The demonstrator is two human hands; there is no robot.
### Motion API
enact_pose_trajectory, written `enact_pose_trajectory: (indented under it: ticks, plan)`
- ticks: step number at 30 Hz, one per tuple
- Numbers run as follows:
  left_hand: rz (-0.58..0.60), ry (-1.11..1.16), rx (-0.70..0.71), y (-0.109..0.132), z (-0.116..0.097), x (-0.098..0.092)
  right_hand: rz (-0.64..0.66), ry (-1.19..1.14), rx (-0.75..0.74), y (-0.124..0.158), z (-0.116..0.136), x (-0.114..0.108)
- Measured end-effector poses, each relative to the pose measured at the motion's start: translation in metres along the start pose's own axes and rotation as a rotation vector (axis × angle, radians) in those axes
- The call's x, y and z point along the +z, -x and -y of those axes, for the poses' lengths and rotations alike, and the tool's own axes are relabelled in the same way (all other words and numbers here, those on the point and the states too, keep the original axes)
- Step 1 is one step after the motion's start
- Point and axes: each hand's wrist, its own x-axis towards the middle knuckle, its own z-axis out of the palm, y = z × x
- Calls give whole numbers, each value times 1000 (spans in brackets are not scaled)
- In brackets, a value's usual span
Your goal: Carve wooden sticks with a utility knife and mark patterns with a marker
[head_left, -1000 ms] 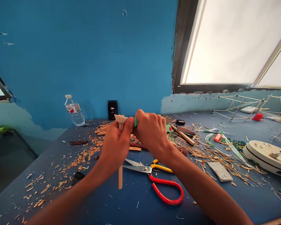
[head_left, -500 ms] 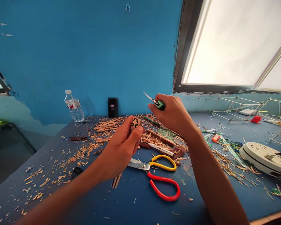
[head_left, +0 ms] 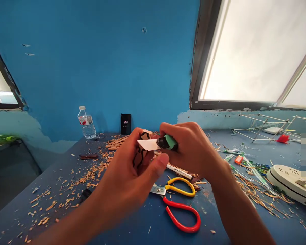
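A pale wooden piece (head_left: 140, 157) with curving black lines drawn on it is gripped in my left hand (head_left: 129, 173), whose fingers hide part of it. My right hand (head_left: 191, 146) is closed around the green and black handle of a utility knife (head_left: 170, 142). The knife's blade points left and lies across the wooden piece; whether it cuts in cannot be told. Below the hands lie scissors (head_left: 180, 204) with one yellow and one red handle. A white marker (head_left: 180, 171) rests just behind them.
Wood shavings (head_left: 91, 170) cover much of the blue table (head_left: 127, 224). A water bottle (head_left: 86, 123) and a phone (head_left: 125, 124) stand by the wall. To the right are a round white power strip (head_left: 290, 183), an orange piece (head_left: 239, 159) and a stick frame (head_left: 265, 127).
My right hand has come down and left, bringing the knife blade from the air onto the wooden piece. My left hand has turned the piece and opened its thumb outward. The view has tilted up slightly.
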Motion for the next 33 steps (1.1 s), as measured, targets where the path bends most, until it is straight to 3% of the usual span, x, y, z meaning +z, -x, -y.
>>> enact_pose_trajectory:
  ticks: [8, 21, 25, 28, 33]
  plan:
    - [-38, -23, -22, 1, 1, 0, -43, -40, -12, 0, 2, 5]
    - [-218, -389, 97, 2, 14, -3, -30, -111, -18, -3, 7, 12]
    - [-268, -497, 165, 3, 11, 1, -55, -98, 63, -3, 12, 15]
    - [-325, -564, 193, 0, 13, 5, -92, 47, 161, -6, 15, 22]
    - [-368, -493, 53, -12, 27, 8, -150, 158, 278, -13, 15, 45]
